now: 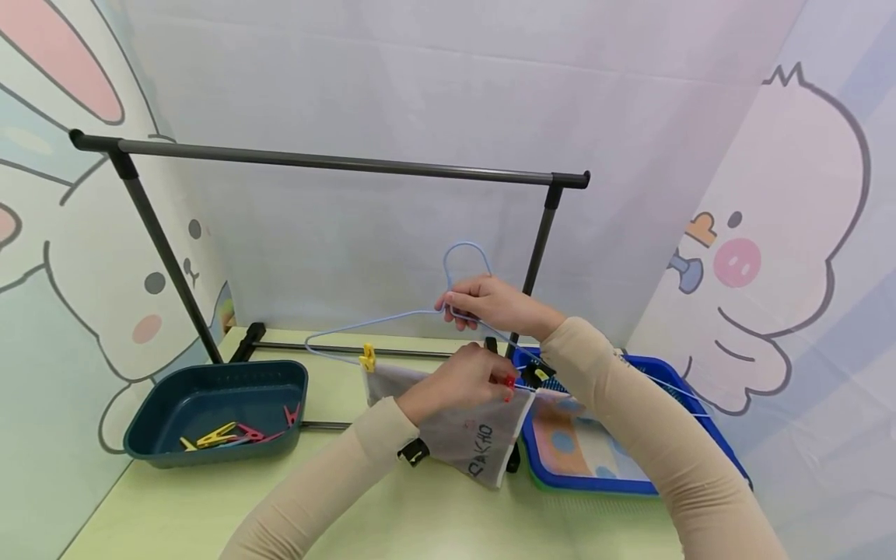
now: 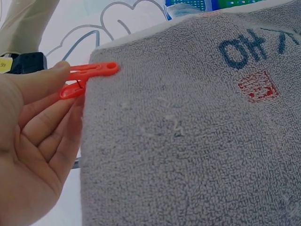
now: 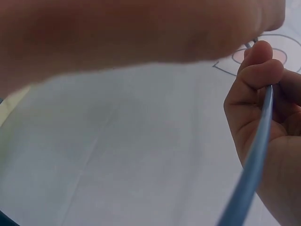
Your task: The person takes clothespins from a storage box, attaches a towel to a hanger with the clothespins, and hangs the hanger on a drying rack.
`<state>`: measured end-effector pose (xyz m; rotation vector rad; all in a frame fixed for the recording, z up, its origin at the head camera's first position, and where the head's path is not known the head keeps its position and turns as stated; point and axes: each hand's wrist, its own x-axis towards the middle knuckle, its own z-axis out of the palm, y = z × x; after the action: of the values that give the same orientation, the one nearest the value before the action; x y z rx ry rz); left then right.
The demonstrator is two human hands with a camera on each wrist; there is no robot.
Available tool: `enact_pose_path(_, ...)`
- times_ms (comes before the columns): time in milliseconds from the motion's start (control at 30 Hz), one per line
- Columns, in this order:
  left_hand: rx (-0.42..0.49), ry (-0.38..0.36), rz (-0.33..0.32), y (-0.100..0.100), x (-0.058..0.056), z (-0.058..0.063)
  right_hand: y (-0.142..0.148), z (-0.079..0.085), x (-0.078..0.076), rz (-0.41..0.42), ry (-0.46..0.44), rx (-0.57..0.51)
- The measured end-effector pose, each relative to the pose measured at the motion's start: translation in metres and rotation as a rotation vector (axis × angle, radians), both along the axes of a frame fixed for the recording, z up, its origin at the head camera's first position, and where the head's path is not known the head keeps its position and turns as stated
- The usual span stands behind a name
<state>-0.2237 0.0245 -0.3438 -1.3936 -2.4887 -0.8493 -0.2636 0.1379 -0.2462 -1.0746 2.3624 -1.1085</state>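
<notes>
My right hand [image 1: 500, 305] grips the blue wire hanger [image 1: 378, 320] just below its hook. In the right wrist view, curled fingers [image 3: 258, 77] close round the wire. A grey towel [image 1: 448, 432] with dark lettering hangs from the hanger's lower bar. One of its corners is held by a yellow clothespin [image 1: 367, 358]. At the other top corner, my left hand [image 1: 458, 383] pinches a red clothespin [image 1: 509, 387]. The left wrist view has that clothespin's nose over the towel's edge, with the thumb on one handle.
A dark metal rack [image 1: 336, 162] stands behind the hands. On the left sits a dark teal basin [image 1: 150, 424] with several coloured clothespins [image 1: 217, 435]. To the right, a blue basket [image 1: 595, 486] holds patterned cloth [image 1: 581, 439] and more hangers [image 1: 672, 385], partly hidden by my right arm.
</notes>
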Motion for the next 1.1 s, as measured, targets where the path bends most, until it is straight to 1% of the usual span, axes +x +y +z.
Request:
enact_pose_path(167,-0.015,0.018,0.022,0.002,0.000,-0.002,-0.001,0.000,0.000,0.004,0.001,0.001)
enact_pose_path(333,-0.012,-0.032,0.033,0.001,0.001,-0.003,-0.002,-0.001,0.001,0.002,-0.006,0.006)
enact_pose_path(500,0.017,-0.078,0.040,-0.001,0.004,-0.003,-0.001,-0.001,0.001,-0.007,-0.016,0.016)
enact_pose_path(633,0.033,-0.093,0.031,-0.004,0.004,-0.004,-0.001,-0.001,0.001,-0.009,-0.026,0.010)
enact_pose_path(900,0.073,-0.128,0.014,-0.009,0.002,-0.010,0.002,-0.001,-0.001,0.007,-0.001,0.004)
enact_pose_path(1100,0.075,-0.137,0.042,-0.016,0.003,-0.011,0.004,0.000,0.001,-0.009,-0.011,0.008)
